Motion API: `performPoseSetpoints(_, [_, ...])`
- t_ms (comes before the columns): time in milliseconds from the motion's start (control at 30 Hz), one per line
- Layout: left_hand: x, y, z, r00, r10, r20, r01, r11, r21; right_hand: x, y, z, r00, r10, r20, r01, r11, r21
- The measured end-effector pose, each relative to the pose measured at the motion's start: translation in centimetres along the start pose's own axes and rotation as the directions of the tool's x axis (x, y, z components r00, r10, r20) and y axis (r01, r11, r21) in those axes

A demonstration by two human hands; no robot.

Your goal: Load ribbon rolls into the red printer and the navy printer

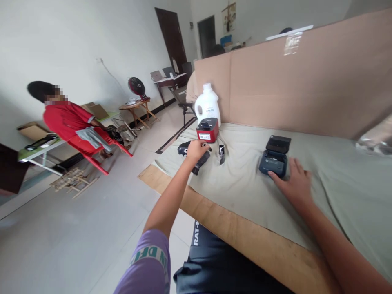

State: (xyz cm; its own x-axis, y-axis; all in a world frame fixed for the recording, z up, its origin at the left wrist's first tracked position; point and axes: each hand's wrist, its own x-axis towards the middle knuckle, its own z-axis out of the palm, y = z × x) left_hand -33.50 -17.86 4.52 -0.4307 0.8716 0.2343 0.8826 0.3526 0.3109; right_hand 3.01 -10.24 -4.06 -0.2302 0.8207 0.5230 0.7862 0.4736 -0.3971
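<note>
From the head camera I see my left hand (196, 150) stretched out toward eleven o'clock, fingers curled down onto a black elongated plastic device (196, 160) lying on the pale grey-green cloth (245, 188); whether it actually grips it or only rests on it I cannot tell, since the knuckles hide the fingertips. Just beyond, at twelve o'clock from that hand, sits a small red and black boxy printer (207, 130), and behind it a white plastic detergent jug (207, 104) stands upright against the brown cardboard wall (306, 81). A small black and silver cylinder (221, 152) lies just right of the left hand. My right hand (293, 181) lies at about one o'clock, fingers spread flat, fingertips touching the near edge of a dark blue portable printer with its lid up (274, 157), probably steadying it. Off at nine o'clock a person in a red top (69, 120) sits on a red chair, well apart from the bench.
</note>
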Motion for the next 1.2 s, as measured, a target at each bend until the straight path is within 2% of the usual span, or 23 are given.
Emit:
performPoseSetpoints(67, [-1.8,2.2,-0.8,0.981,0.106,-0.159,-0.115,0.992,-0.048,0.9,-1.7,-1.3,0.996,-0.023,-0.087,0.031,0.996,0.089])
performPoseSetpoints(100, [-2.9,3.7,-0.8,0.963,0.177,-0.204,-0.192,0.979,-0.061,1.5,-2.7,-2.0,0.998,-0.006,-0.065,0.017,0.986,0.167])
performPoseSetpoints(167, [-4.9,7.4,-0.2,0.913,0.335,-0.232,-0.358,0.932,-0.065,3.1,-4.9,-3.4,0.991,0.029,0.134,-0.077,0.926,0.370])
performPoseSetpoints(233, [-6.5,11.4,1.3,0.846,0.481,-0.230,-0.502,0.864,-0.040,4.9,-6.5,-4.2,0.931,-0.033,0.364,-0.167,0.848,0.503])
performPoseSetpoints(300, [-7.2,14.9,3.0,0.762,0.602,-0.239,-0.618,0.786,0.007,6.6,-7.0,-4.2,0.890,-0.132,0.436,-0.149,0.820,0.552])
performPoseSetpoints(367, [-7.2,17.2,4.4,0.756,0.601,-0.261,-0.617,0.787,0.024,8.0,-6.4,-3.6,0.891,-0.165,0.424,-0.116,0.818,0.564])
performPoseSetpoints(433, [-6.7,18.4,5.5,0.791,0.551,-0.267,-0.569,0.822,0.009,9.0,-5.1,-2.7,0.896,-0.119,0.428,-0.176,0.790,0.587])
performPoseSetpoints(533, [-6.4,18.4,6.6,0.841,0.490,-0.231,-0.511,0.858,-0.041,10.2,-2.6,-1.8,0.873,0.007,0.487,-0.332,0.741,0.584])
performPoseSetpoints(633, [-7.1,17.4,8.0,0.841,0.519,-0.155,-0.535,0.841,-0.087,11.1,-0.6,-1.6,0.875,0.092,0.476,-0.363,0.775,0.517])
performPoseSetpoints(700, [-7.8,16.6,9.0,0.813,0.574,-0.101,-0.582,0.807,-0.100,11.8,0.3,-1.7,0.892,0.061,0.448,-0.279,0.854,0.440])
performPoseSetpoints(767, [-8.2,16.0,9.9,0.781,0.622,-0.057,-0.624,0.773,-0.113,12.4,0.9,-1.7,0.899,-0.014,0.438,-0.145,0.934,0.327])
performPoseSetpoints(833, [-8.1,15.6,10.7,0.759,0.651,-0.031,-0.648,0.749,-0.134,13.0,1.1,-1.5,0.897,-0.059,0.438,-0.032,0.980,0.198])
performPoseSetpoints(967, [-7.3,15.4,12.0,0.747,0.665,-0.012,-0.657,0.735,-0.170,13.5,1.5,0.0,0.893,-0.044,0.447,0.052,0.999,-0.006])
performPoseSetpoints(1200, [-7.4,15.4,12.4,0.745,0.667,0.014,-0.654,0.733,-0.187,13.0,2.0,0.8,0.830,0.004,0.557,0.111,0.979,-0.172])
